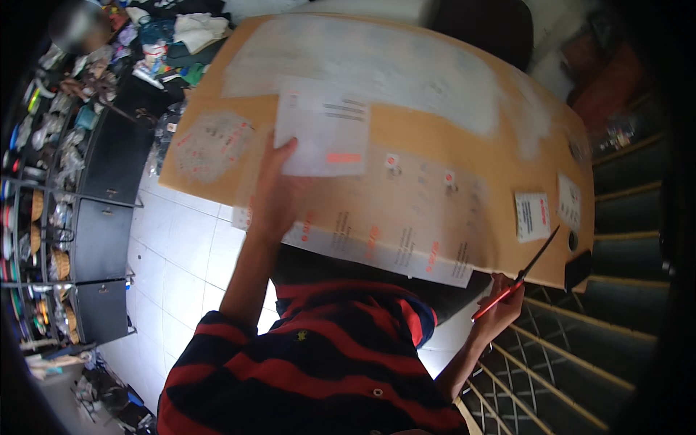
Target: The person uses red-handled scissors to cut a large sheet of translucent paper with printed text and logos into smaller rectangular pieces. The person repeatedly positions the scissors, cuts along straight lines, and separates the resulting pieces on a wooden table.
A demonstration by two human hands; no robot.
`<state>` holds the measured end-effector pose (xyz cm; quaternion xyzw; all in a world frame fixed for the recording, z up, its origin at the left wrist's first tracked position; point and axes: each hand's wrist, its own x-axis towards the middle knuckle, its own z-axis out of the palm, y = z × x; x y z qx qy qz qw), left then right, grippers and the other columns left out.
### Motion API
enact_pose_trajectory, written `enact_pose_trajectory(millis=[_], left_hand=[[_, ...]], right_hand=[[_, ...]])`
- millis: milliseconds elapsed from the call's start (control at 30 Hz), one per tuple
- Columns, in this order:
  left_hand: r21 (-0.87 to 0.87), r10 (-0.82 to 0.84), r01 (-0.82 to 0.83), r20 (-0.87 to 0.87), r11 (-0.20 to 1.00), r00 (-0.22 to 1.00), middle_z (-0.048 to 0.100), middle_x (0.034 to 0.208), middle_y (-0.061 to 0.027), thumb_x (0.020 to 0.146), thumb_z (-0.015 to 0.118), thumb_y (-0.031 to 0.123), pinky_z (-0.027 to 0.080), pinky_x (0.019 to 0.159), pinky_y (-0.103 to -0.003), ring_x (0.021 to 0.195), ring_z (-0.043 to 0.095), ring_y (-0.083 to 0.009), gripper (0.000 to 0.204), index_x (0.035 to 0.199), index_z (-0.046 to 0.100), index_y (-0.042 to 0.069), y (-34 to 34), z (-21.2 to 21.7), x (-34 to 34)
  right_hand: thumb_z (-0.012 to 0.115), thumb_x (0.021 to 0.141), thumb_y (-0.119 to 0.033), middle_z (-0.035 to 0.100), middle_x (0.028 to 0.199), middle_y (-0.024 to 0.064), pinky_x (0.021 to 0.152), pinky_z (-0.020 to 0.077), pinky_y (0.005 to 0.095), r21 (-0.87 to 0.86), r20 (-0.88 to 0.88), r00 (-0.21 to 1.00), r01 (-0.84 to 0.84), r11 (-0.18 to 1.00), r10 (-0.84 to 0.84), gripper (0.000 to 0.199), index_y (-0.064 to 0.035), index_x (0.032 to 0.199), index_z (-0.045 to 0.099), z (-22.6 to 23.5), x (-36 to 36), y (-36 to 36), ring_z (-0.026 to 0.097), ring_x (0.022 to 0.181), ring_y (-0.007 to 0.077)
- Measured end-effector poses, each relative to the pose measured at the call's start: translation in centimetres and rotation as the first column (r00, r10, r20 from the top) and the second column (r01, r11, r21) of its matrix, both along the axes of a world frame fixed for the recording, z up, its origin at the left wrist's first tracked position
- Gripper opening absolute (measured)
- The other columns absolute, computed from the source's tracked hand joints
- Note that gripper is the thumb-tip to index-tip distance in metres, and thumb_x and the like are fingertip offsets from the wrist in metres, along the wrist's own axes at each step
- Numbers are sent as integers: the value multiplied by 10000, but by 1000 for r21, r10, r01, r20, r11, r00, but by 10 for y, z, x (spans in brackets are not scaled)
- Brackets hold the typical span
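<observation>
My left hand [281, 177], blurred by motion, reaches over the table's near side. Its thumb lies over the edge of a white square printed piece [322, 134], its fingers mostly hidden below. A long translucent printed sheet [377, 239] lies under that arm and hangs past the table's near edge. At the near right corner, my right hand [502, 304] is closed around red-handled scissors [511, 288]. Their dark blades look together and point up and away to the right, beside a small white printed piece [533, 216].
Translucent sheets [362, 65] cover the far part of the brown table [406, 130]. A round pile of printed scraps [214, 145] sits at its left. Crowded shelves and black cabinets [109, 167] stand left, a railing [565, 355] right, and a dark chair back [482, 32] beyond.
</observation>
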<state>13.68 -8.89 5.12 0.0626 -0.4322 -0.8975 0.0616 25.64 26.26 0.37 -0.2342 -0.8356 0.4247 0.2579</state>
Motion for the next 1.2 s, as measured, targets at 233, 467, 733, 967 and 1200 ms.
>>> enact_pose_trajectory(millis=[233, 467, 733, 967, 1200], left_hand=[[155, -367, 346, 136, 925, 920, 510, 1344, -138, 979, 513, 166, 401, 997, -330, 1214, 493, -203, 374, 1308, 344, 108, 76, -22, 55], [-178, -389, 401, 102, 899, 916, 486, 1376, -171, 909, 550, -46, 473, 829, -340, 1077, 553, -179, 392, 1238, 385, 91, 83, -38, 70], [-896, -300, -241, -362, 374, 883, 478, 1405, -162, 774, 726, 53, 412, 950, -439, 1197, 508, -299, 528, 1256, 510, 66, 85, -30, 10], [-912, -667, -407, -277, -44, 692, 501, 1382, -118, 771, 729, 133, 369, 984, -472, 1254, 455, -312, 402, 1165, 648, 133, 99, -40, -42], [-959, -689, -139, 74, -248, 721, 487, 1427, -94, 810, 717, 194, 360, 1032, -483, 1270, 460, -318, 425, 1222, 630, 137, 103, -41, -61]], right_hand=[[668, 924, -186, 691, 914, 138, 395, 436, 217, -705, -128, 922, -343, 621, 364, 346, 54, 1131, 529, 7, 14, -50, 553, 485, 76], [677, 862, -21, 619, 757, 73, 376, 433, 212, -756, 75, 916, -205, 621, 394, 261, 42, 1058, 517, 12, -26, -81, 549, 456, 84], [729, 866, -129, 615, 799, 62, 361, 403, 193, -640, 112, 897, -264, 722, 427, 227, 9, 924, 559, 12, -43, -66, 479, 404, 54], [735, 879, -205, 683, 917, 84, 704, 473, 257, -621, 84, 911, -270, 736, 405, 325, 47, 1065, 647, 13, -41, -60, 590, 749, 101], [675, 940, -306, 647, 875, 70, 450, 406, 230, -686, 100, 916, -220, 694, 389, 421, 62, 1139, 621, 14, -21, -51, 505, 484, 81]])
